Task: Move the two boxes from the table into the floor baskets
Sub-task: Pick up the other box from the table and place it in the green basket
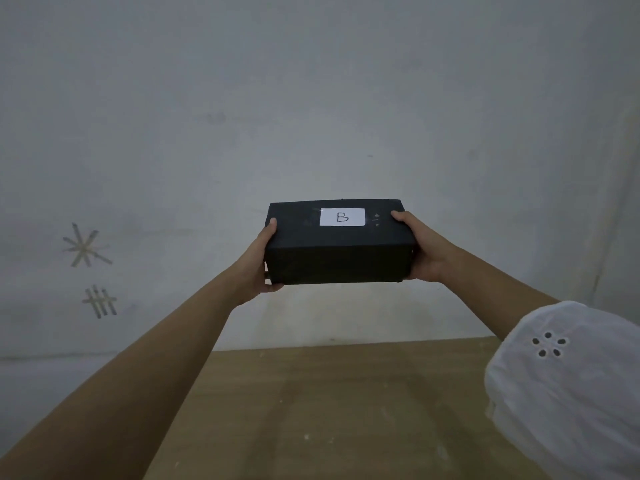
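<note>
A black box [337, 252] with a white label marked "B" on its top is held up in the air, well above the wooden table [311, 410]. My left hand [258, 268] grips its left end, thumb on top. My right hand [424, 252] grips its right end the same way. The box is level, with its long side facing me. No other box and no basket is in view.
A pale grey wall [311, 98] fills the background, with scratched star and hash marks [88, 249] at the left. The table's far edge meets the wall. A white sleeve [568, 375] covers my right upper arm at the lower right.
</note>
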The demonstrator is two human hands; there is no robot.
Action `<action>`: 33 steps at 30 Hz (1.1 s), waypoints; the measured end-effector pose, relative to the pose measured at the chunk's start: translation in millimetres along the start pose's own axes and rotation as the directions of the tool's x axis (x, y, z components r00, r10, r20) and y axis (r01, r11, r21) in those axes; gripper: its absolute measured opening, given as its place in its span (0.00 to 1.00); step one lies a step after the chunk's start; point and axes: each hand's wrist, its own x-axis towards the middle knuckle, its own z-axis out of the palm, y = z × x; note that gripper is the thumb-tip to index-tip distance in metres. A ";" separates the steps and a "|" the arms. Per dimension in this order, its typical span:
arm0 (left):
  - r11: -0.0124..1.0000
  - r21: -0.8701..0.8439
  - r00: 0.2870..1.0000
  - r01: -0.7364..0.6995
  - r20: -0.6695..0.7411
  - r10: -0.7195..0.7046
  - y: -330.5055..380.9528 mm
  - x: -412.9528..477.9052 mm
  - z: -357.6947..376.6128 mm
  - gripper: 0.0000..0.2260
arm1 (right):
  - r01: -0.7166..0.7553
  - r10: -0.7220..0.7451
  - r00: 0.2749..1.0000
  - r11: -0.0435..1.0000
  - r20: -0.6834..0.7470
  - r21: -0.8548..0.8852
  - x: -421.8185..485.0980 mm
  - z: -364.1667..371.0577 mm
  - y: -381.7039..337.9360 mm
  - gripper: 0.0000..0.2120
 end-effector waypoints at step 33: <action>0.966 0.032 0.967 0.255 -0.013 -0.255 -74.2 -29.3 -352.4 0.16 | -0.237 0.249 0.955 0.967 -0.159 0.095 14.7 323.5 172.3 0.31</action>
